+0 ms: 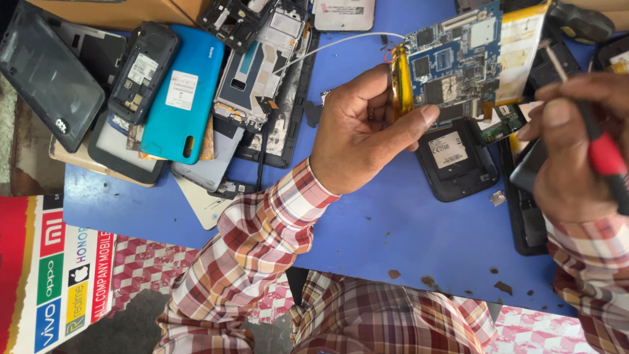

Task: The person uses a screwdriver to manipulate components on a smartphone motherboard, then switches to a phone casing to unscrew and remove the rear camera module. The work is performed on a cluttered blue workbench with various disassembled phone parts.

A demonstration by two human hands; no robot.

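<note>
My left hand (363,131) grips a blue circuit board (452,62) by its left edge, where a yellow strip (400,82) runs along it, and holds it above the blue table (386,229). A white wire (341,44) leads away from the board to the left. My right hand (570,151) is closed around a red and black tool (606,157) whose thin metal tip (555,60) points up toward the board's right side. Both forearms wear plaid sleeves.
A pile of phone parts lies at the upper left: a teal back cover (177,92), a black keypad phone body (141,72), dark cases and frames. A black device with a battery (452,157) sits under the board. A colourful printed sign (52,269) hangs at lower left.
</note>
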